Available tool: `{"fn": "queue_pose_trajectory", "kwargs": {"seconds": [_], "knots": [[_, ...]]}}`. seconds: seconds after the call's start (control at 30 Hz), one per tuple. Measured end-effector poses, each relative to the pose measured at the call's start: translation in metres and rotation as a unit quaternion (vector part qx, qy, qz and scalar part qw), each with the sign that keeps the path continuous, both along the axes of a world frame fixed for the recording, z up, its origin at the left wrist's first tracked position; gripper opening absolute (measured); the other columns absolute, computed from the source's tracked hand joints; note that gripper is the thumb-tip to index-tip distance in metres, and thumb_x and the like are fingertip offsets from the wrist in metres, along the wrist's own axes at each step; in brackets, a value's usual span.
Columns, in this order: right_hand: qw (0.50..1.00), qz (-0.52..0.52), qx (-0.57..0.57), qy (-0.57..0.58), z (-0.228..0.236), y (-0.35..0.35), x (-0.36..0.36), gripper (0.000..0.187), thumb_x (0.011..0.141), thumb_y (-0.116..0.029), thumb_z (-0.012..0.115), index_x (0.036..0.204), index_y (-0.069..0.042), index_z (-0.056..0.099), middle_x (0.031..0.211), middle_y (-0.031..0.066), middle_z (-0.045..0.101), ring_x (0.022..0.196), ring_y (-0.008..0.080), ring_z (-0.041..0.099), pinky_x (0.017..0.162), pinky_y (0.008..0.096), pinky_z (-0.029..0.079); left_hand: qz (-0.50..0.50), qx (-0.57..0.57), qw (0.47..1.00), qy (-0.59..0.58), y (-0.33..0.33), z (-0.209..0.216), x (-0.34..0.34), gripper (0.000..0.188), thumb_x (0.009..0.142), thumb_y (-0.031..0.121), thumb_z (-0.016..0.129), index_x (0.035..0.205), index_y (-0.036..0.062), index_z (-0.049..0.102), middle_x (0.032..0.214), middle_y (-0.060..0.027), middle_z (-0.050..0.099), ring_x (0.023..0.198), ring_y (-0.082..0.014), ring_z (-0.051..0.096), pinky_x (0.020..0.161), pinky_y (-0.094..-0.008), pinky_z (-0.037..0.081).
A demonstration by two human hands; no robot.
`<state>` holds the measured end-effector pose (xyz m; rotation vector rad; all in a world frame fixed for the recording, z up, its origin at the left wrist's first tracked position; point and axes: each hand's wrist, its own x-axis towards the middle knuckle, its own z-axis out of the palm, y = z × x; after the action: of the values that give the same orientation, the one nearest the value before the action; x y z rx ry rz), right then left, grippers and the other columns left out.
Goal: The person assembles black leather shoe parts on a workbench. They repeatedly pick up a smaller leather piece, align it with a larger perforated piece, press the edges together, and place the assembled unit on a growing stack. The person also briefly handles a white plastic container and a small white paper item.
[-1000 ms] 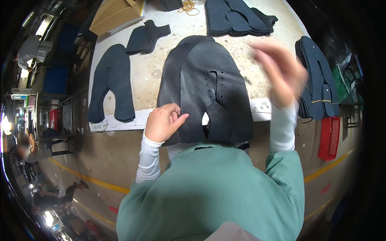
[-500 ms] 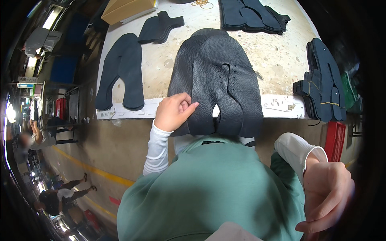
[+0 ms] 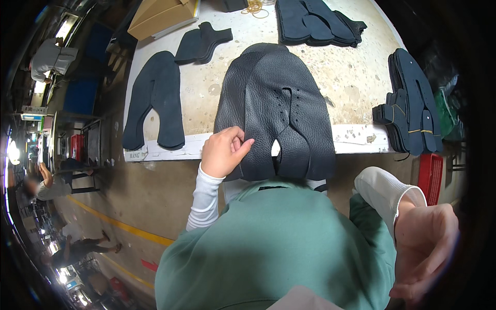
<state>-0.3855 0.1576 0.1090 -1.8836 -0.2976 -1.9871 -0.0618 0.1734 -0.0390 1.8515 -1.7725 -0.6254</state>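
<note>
Black pebbled leather pieces (image 3: 289,119), cut in a rounded split shape with punched holes, lie stacked at the table's front edge, their near ends overhanging toward my lap. My left hand (image 3: 222,151) rests on the left side of this leather, fingers loosely curled and thumb apart from them. Away from the table, at the lower right, my right hand (image 3: 426,243) is raised and bent at the wrist. Its fingers are blurred near the picture's dark rim, so whatever they may hold cannot be made out. White sleeves cover both forearms.
Matching dark cut pieces (image 3: 155,98) lie on the worn white table (image 3: 206,111) at left, smaller ones (image 3: 204,41) behind. More stacks stand at the back (image 3: 315,23) and right (image 3: 413,103), the right one banded. A cardboard box (image 3: 160,18) and red crate (image 3: 430,178) flank them.
The view has shifted slightly, so the table sits a little lower. My left hand stays on the leather. My right hand has turned a little at the lower right.
</note>
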Motion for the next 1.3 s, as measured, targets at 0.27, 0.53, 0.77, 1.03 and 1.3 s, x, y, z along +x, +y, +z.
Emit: {"fn": "queue_pose_trajectory", "kwargs": {"seconds": [0.27, 0.53, 0.77, 1.03, 1.3], "knots": [[0.995, 0.044, 0.071, -0.056, -0.009, -0.034, 0.006, 0.012, 0.08, -0.03, 0.06, 0.073, -0.023, 0.065, 0.067, -0.0118, 0.061, 0.06, -0.0024, 0.053, 0.065, 0.0128, 0.038, -0.014, -0.002, 1.0, 0.026, -0.021, 0.049, 0.011, 0.014, 0.077, 0.014, 0.069, 0.084, 0.0031, 0.063, 0.058, 0.0014, 0.053, 0.05, -0.0013, 0.044, 0.048, -0.0175, 0.037], [0.934, -0.008, 0.347, 0.087, -0.081, -0.192, 0.12, 0.011, 0.086, -0.005, 0.057, 0.096, -0.002, 0.059, 0.074, 0.002, 0.058, 0.056, 0.0061, 0.053, 0.048, 0.0194, 0.045, -0.073, -0.131, 0.98, -0.13, -0.163, 0.04, -0.002, 0.041, 0.069, 0.033, 0.075, 0.095, 0.006, 0.059, 0.078, -0.0064, 0.059, 0.066, -0.0153, 0.058, 0.065, -0.0277, 0.049], [0.826, -0.041, 0.45, 0.336, -0.157, -0.23, 0.117, 0.029, 0.095, -0.022, 0.046, 0.109, -0.001, 0.059, 0.089, 0.0029, 0.058, 0.088, 0.0088, 0.053, 0.082, 0.0235, 0.042, -0.101, -0.041, 0.945, 0.309, -0.191, -0.016, -0.006, 0.039, 0.076, 0.013, 0.072, 0.109, -0.0008, 0.057, 0.097, -0.0055, 0.062, 0.084, -0.0103, 0.057, 0.076, -0.023, 0.047], [0.84, -0.034, 0.424, 0.338, -0.155, -0.208, 0.126, 0.028, 0.091, -0.023, 0.054, 0.104, 0.001, 0.063, 0.089, 0.0047, 0.066, 0.082, 0.0079, 0.057, 0.076, 0.0224, 0.045, -0.065, 0.037, 0.86, 0.504, -0.171, 0.01, -0.015, 0.026, 0.09, 0.021, 0.056, 0.099, -0.0024, 0.063, 0.093, -0.0038, 0.064, 0.082, -0.0068, 0.057, 0.075, -0.0183, 0.044], [0.708, 0.273, 0.624, 0.185, -0.144, -0.182, 0.135, 0.033, 0.094, -0.03, 0.048, 0.096, -0.002, 0.065, 0.085, 0.0009, 0.065, 0.073, 0.0054, 0.059, 0.067, 0.0208, 0.046, 0.025, 0.016, 0.851, 0.525, -0.166, -0.002, -0.021, 0.035, 0.094, 0.033, 0.048, 0.083, 0.0023, 0.061, 0.078, -0.0009, 0.059, 0.069, -0.0071, 0.051, 0.064, -0.02, 0.04]]}}
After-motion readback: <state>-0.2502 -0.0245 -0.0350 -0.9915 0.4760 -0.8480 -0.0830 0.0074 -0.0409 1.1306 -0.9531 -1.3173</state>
